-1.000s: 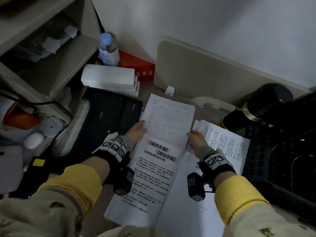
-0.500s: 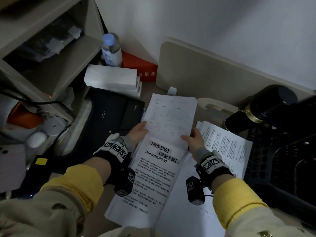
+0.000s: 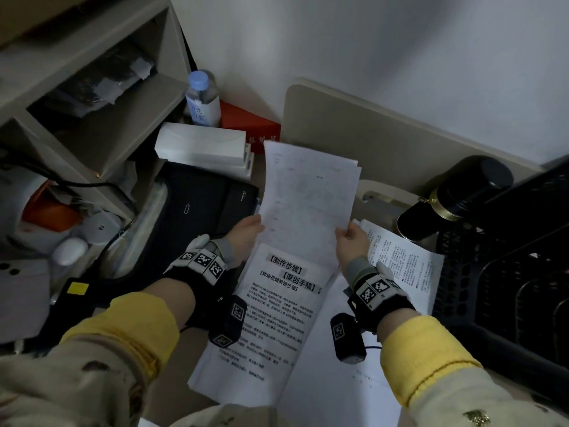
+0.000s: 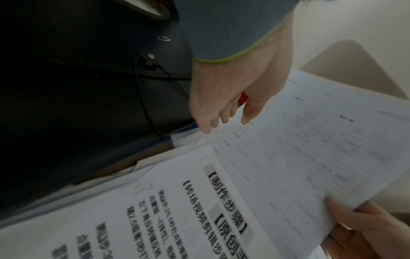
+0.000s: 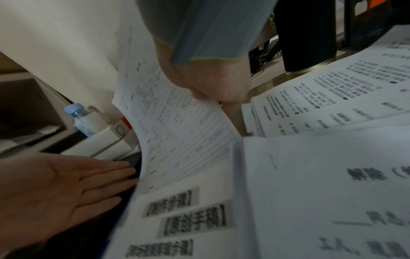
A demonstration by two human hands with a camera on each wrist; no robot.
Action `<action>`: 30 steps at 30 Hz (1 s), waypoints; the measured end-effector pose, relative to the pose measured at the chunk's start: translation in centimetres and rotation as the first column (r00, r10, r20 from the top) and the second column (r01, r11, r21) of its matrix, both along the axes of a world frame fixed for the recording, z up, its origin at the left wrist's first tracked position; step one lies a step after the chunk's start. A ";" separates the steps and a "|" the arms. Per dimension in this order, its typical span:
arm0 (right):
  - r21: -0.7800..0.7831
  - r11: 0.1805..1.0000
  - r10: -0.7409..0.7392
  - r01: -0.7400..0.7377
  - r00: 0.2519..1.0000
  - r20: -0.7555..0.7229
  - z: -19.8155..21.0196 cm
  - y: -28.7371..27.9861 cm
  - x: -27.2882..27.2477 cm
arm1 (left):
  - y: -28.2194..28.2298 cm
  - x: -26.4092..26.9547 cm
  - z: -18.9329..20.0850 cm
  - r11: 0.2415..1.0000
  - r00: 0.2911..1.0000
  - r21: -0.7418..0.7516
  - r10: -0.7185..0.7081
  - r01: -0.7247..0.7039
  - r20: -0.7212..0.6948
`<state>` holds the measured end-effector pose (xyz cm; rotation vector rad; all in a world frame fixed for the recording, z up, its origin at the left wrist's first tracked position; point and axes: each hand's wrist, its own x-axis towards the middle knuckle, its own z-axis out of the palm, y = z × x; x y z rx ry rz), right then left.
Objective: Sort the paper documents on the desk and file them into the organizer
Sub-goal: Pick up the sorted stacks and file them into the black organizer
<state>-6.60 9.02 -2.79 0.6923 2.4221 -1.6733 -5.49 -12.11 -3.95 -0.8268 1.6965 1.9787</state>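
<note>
The right hand (image 3: 351,241) is pinching the ruled form sheets (image 3: 308,195) by their right edge, raising them off the desk papers (image 3: 277,303). The left hand (image 3: 243,235) is lying flat-fingered alongside, grasping nothing. Best steadying that loose left edge before swinging toward the black organizer (image 3: 508,288).
</note>
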 end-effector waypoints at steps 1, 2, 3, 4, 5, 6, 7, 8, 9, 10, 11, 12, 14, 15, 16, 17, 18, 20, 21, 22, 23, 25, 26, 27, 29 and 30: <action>-0.018 1.000 -0.022 0.021 0.999 -0.038 0.9 -0.2 0.0 | 0.0 0.0 0.4 1.000 1.000 -0.015 -0.013 0.013 -0.016; -0.040 0.999 -0.033 0.030 0.997 -0.077 1.2 -0.2 -0.3 | 0.0 -0.1 0.7 1.000 0.999 -0.021 -0.023 0.022 -0.030; -0.061 0.998 -0.039 0.032 0.993 -0.115 1.8 -0.3 -0.4 | -0.1 -0.1 1.1 0.999 0.999 -0.021 -0.027 0.026 -0.045; -0.073 0.997 -0.036 0.024 0.987 -0.159 2.6 -0.3 -0.3 | -0.1 -0.1 1.5 0.999 0.997 -0.020 -0.026 0.024 -0.068; -0.080 0.997 -0.034 0.018 0.979 -0.201 3.4 -0.3 -0.1 | -0.2 0.0 2.1 1.000 0.995 -0.024 -0.021 0.018 -0.095; -0.084 0.996 -0.038 0.018 0.970 -0.240 4.0 -0.1 0.1 | -0.1 0.1 2.7 1.000 0.993 -0.029 -0.015 0.011 -0.121; -0.092 0.996 -0.039 0.014 0.960 -0.277 4.8 0.0 0.4 | -0.1 0.3 3.2 0.999 0.989 -0.037 -0.010 0.005 -0.147; -0.102 0.995 -0.040 0.010 0.953 -0.301 5.3 0.2 0.7 | 0.0 0.5 3.8 0.999 0.986 -0.049 -0.003 -0.005 -0.169; -0.112 0.994 -0.038 0.002 0.948 -0.317 6.1 0.3 1.2 | 0.1 0.7 4.5 0.998 0.982 -0.059 0.006 -0.018 -0.190; -0.116 0.993 -0.028 -0.010 0.945 -0.325 7.0 0.3 1.9 | 0.2 1.0 5.1 0.997 0.977 -0.066 0.017 -0.032 -0.215; -0.127 0.992 -0.019 -0.025 0.943 -0.332 7.7 0.4 2.6 | 0.4 1.3 5.7 0.997 0.969 -0.063 0.032 -0.049 -0.244; -0.143 0.989 -0.008 -0.043 0.940 -0.341 8.2 0.5 3.2 | 0.5 1.7 6.4 0.997 0.961 -0.042 0.047 -0.060 -0.272; -0.172 0.983 0.002 -0.064 0.941 -0.339 9.2 0.8 4.6 | 0.6 2.5 7.4 0.998 0.942 0.006 0.056 -0.057 -0.330; -0.180 0.981 0.005 -0.070 0.942 -0.336 9.5 1.0 5.2 | 0.6 2.8 7.7 0.999 0.935 0.009 0.045 -0.044 -0.351; -0.192 0.979 0.004 -0.072 0.943 -0.333 9.6 1.2 5.8 | 0.5 3.2 8.0 1.000 0.932 0.005 0.021 -0.020 -0.361; -0.196 0.978 0.004 -0.072 0.945 -0.328 9.7 1.5 6.5 | 0.5 3.7 8.3 1.000 0.930 0.002 -0.011 0.013 -0.367; -0.201 0.977 -0.005 -0.064 0.946 -0.324 9.6 1.8 7.1 | 0.5 4.1 8.4 0.999 0.928 -0.002 -0.045 0.047 -0.370; -0.204 0.978 -0.028 -0.041 0.946 -0.323 9.6 2.5 8.4 | 0.6 5.1 8.7 0.994 0.927 -0.007 -0.105 0.110 -0.360; -0.197 0.980 -0.036 -0.029 0.947 -0.320 9.5 3.0 9.1 | 0.6 5.6 8.6 0.990 0.929 -0.023 -0.137 0.137 -0.344; -0.190 0.982 -0.043 -0.020 0.946 -0.323 9.3 3.4 9.7 | 0.7 6.0 8.6 0.986 0.929 -0.043 -0.165 0.160 -0.332; -0.178 0.984 -0.045 -0.014 0.945 -0.323 9.2 3.8 10.4 | 0.9 6.4 8.6 0.982 0.927 -0.067 -0.188 0.175 -0.324; -0.181 0.984 -0.058 -0.003 0.942 -0.331 9.1 4.4 11.6 | 1.5 7.1 8.7 0.976 0.916 -0.085 -0.217 0.200 -0.338; -0.199 0.980 -0.076 0.007 0.938 -0.340 9.1 4.6 12.2 | 2.0 7.4 8.8 0.975 0.908 -0.080 -0.224 0.209 -0.355; -0.219 0.976 -0.090 0.013 0.935 -0.344 9.2 4.8 12.6 | 2.5 7.8 9.0 0.973 0.897 -0.074 -0.231 0.220 -0.377; -0.257 0.966 -0.126 0.038 0.935 -0.333 9.4 5.1 13.4 | 3.7 8.3 9.3 0.972 0.876 -0.078 -0.234 0.223 -0.421; -0.275 0.960 -0.144 0.055 0.938 -0.315 9.5 5.1 13.6 | 4.2 8.4 9.3 0.975 0.871 -0.086 -0.224 0.207 -0.436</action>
